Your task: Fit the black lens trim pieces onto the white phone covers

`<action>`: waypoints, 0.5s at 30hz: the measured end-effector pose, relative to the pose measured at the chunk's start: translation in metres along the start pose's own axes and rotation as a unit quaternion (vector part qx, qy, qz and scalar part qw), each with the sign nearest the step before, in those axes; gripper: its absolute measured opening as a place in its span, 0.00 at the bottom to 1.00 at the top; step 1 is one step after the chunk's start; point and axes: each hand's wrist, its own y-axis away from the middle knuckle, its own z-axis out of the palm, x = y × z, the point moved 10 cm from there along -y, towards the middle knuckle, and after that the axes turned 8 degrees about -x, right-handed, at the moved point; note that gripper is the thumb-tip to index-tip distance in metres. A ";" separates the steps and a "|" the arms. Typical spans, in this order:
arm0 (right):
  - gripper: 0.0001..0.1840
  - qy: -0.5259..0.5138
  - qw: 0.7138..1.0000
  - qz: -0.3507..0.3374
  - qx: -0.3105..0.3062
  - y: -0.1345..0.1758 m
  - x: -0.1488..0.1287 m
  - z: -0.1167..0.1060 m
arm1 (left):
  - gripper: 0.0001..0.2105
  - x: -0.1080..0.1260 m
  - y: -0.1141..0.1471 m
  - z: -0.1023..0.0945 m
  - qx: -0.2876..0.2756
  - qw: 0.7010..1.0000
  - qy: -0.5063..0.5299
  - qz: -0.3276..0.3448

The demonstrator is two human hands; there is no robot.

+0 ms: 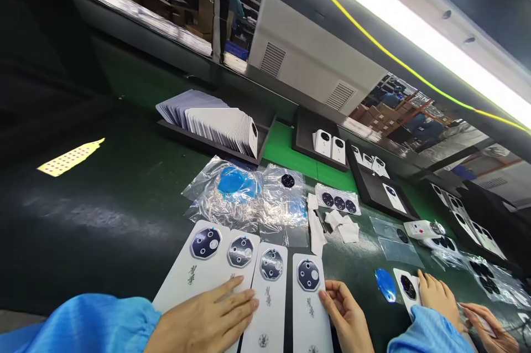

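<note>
Several white phone back covers with dark octagonal camera patches lie in a row at the front of the table. My left hand rests flat with fingers stretched out over the second cover, its fingertips reaching the third cover. A leftmost cover lies partly under that hand and sleeve. Past a gap on the right is another phone back cover; my right hand grips its right edge between thumb and curled fingers. Black lettering runs below the camera patches.
Behind the row lie clear plastic bags and a blue film piece. A dark tray holds many fanned covers. White wipes and a strip of black discs lie centre right. A co-worker's hands work at the right beside a blue oval.
</note>
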 end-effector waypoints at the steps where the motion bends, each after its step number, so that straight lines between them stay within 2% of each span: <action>1: 0.31 0.029 0.999 -0.003 0.013 0.000 0.001 -0.001 | 0.17 0.002 -0.001 0.000 0.015 1.000 -0.008 -0.004; 4: 0.28 0.140 0.989 -0.014 0.049 0.001 0.000 -0.006 | 0.14 0.009 -0.007 -0.005 0.063 0.998 -0.026 -0.017; 6: 0.24 0.218 0.971 -0.037 0.086 0.006 -0.005 -0.011 | 0.12 0.011 -0.013 -0.013 0.087 0.995 -0.044 -0.035; 9: 0.20 0.301 0.936 -0.132 0.127 0.020 -0.021 -0.004 | 0.11 0.013 -0.020 -0.021 0.102 0.990 -0.068 -0.062; 11: 0.19 0.346 0.896 -0.233 0.149 0.035 -0.035 0.011 | 0.10 0.015 -0.022 -0.020 0.112 0.988 -0.071 -0.075; 13: 0.20 0.396 0.845 -0.322 0.161 0.051 -0.043 0.033 | 0.10 0.015 -0.022 -0.015 0.117 0.987 -0.069 -0.088; 15: 0.22 0.446 0.802 -0.366 0.154 0.060 -0.041 0.054 | 0.11 0.015 -0.020 -0.010 0.122 0.985 -0.067 -0.097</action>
